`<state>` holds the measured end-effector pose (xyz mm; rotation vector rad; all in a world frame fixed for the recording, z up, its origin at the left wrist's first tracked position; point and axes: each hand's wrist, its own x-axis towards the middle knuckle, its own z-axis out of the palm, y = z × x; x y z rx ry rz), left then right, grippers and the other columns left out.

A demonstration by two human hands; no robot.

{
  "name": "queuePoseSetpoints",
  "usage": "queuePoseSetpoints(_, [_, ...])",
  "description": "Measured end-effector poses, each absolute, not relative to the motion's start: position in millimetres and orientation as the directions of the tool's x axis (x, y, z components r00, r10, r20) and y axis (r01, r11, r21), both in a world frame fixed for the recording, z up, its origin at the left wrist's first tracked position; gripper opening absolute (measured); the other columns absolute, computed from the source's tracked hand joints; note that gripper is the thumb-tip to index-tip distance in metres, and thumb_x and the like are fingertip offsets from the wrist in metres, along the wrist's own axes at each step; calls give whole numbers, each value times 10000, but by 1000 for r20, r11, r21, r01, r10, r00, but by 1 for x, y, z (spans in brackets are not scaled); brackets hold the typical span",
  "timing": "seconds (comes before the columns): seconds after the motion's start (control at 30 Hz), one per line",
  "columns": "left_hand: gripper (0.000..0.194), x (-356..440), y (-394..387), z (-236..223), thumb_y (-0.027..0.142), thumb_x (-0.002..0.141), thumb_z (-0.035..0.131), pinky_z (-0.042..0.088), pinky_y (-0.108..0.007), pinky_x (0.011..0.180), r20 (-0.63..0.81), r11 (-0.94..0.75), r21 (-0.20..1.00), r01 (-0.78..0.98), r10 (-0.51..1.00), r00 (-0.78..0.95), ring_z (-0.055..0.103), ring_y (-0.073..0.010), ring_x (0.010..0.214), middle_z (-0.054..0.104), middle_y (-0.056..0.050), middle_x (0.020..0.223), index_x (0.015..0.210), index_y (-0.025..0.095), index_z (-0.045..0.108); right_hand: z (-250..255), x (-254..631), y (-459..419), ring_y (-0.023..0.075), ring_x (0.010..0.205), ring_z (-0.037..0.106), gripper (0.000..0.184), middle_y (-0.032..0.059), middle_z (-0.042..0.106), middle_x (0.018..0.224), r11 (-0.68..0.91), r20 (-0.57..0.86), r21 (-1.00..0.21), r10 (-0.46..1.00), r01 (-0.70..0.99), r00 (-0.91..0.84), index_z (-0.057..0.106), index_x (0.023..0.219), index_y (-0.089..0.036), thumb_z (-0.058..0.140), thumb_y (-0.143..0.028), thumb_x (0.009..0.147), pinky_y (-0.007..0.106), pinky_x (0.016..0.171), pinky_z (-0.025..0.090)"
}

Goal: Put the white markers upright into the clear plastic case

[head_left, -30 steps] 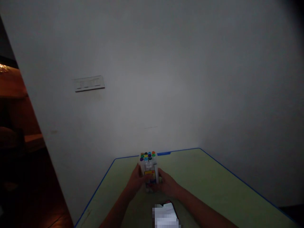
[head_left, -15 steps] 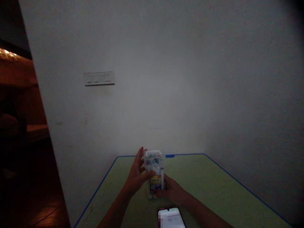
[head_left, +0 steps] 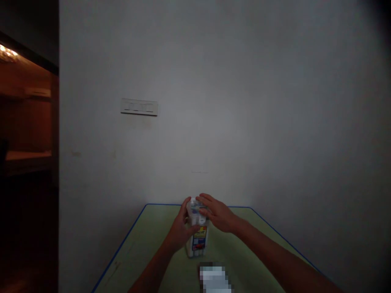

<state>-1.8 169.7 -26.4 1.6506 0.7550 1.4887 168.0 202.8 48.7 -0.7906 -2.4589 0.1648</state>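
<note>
A clear plastic container (head_left: 200, 238) stands upright on the table, with white pieces inside and a yellow and blue label on its front. Its upper part shows small coloured items, blurred. My left hand (head_left: 181, 232) grips it from the left, thumb across the front and fingers around the far left side. At the upper right of the container is my right hand (head_left: 218, 213), fingers stretched out over the lid and thumb side lower at the front. It appears to touch the lid, but the exact contact is hard to see.
A phone (head_left: 214, 278) lies on the green table (head_left: 244, 252) at the near edge, in front of the container. Blue edging runs round the tabletop. Behind rises a pale wall (head_left: 214, 101) with a switch plate (head_left: 139, 107). A dim doorway opens at left.
My right hand has left the container's lower right side and moved up to its lid. The left hand keeps its grip. The view has tilted and turned slightly.
</note>
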Motion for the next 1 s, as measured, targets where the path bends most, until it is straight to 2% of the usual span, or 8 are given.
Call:
queuePoseSetpoints(0.1, [933, 0, 169, -29, 223, 664, 692, 419, -349, 900, 514, -506, 857, -94, 845, 143, 513, -226, 1059, 418, -122, 1297, 1383, 240, 96, 46, 167, 196, 261, 1215, 403, 499, 150, 373, 1365, 781, 403, -157, 609, 604, -683, 383, 1324, -156, 383, -380, 878, 412, 995, 355])
queuePoseSetpoints(0.23, [1080, 2, 167, -34, 261, 601, 749, 472, -348, 800, 426, -405, 901, -155, 893, 147, 523, -256, 1041, 409, -150, 1294, 1386, 244, 7, 52, 170, 192, 287, 1240, 368, 657, 175, 315, 1397, 775, 337, -95, 615, 624, -713, 323, 1353, -134, 538, -393, 789, 425, 1005, 342])
queuePoseSetpoints(0.3, [1039, 3, 166, -37, 261, 545, 783, 466, -344, 808, 396, -368, 914, -171, 901, 177, 517, -272, 1052, 444, -151, 1265, 1357, 207, 135, 53, 171, 191, 301, 1245, 355, 750, 173, 321, 1395, 767, 334, -45, 615, 640, -714, 312, 1356, -145, 627, -380, 717, 433, 1003, 347])
queuePoseSetpoints(0.37, [887, 3, 165, -39, 260, 528, 792, 450, -339, 835, 403, -376, 912, -163, 894, 195, 518, -273, 1052, 500, -132, 1210, 1262, 181, 300, 50, 171, 189, 315, 1249, 340, 817, 177, 321, 1391, 752, 379, 31, 601, 659, -703, 300, 1355, -148, 681, -354, 663, 447, 985, 369])
queuePoseSetpoints(0.47, [728, 3, 166, -40, 272, 542, 788, 433, -351, 859, 429, -413, 903, -120, 885, 179, 515, -271, 1049, 550, -104, 1137, 1145, 166, 394, 41, 171, 187, 311, 1224, 367, 741, 197, 384, 1336, 757, 491, 188, 479, 625, -728, 340, 1316, -122, 670, -320, 682, 452, 958, 405])
queuePoseSetpoints(0.67, [719, 3, 167, -41, 264, 559, 783, 447, -354, 834, 399, -388, 917, -97, 899, 182, 529, -264, 1023, 544, -94, 1139, 1142, 168, 372, 35, 173, 198, 317, 999, 538, 520, 230, 586, 1057, 702, 559, 557, 78, 443, -826, 505, 1119, 18, 570, -354, 761, 398, 781, 530])
queuePoseSetpoints(0.83, [721, 4, 168, -41, 246, 572, 770, 449, -360, 832, 370, -370, 929, -31, 914, 167, 549, -253, 984, 540, -115, 1126, 1149, 150, 348, 38, 176, 207, 317, 911, 584, 472, 237, 614, 1009, 630, 541, 695, -140, 347, -829, 546, 1048, 34, 455, -361, 805, 373, 639, 549])
queuePoseSetpoints(1.0, [728, 6, 168, -43, 228, 581, 762, 471, -352, 786, 347, -350, 937, -16, 920, 179, 565, -243, 946, 548, -108, 1093, 1161, 153, 329, 37, 178, 200, 333, 909, 581, 450, 265, 597, 1031, 588, 491, 739, -137, 329, -860, 540, 1060, 54, 444, -292, 789, 402, 629, 532])
